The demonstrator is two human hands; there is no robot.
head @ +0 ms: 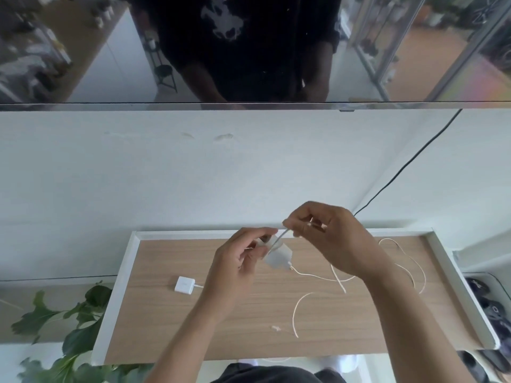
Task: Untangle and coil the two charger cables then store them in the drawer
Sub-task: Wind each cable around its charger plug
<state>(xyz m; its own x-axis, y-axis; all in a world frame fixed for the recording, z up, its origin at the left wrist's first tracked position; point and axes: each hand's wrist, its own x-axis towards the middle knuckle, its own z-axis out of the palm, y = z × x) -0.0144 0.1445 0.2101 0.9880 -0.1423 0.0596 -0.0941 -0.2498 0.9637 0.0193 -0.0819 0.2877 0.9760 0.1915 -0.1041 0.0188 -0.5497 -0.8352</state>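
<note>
White cable (279, 239) slants up-right between both hands; left hand (237, 261) fingers grip charger (278, 257); right hand (329, 236) pinches cable.

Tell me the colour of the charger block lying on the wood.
White charger block, seen clearly in the head view.

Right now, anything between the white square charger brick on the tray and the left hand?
Head view: only bare wood tray and the brick's short white cable stub, running toward the left hand.
</note>
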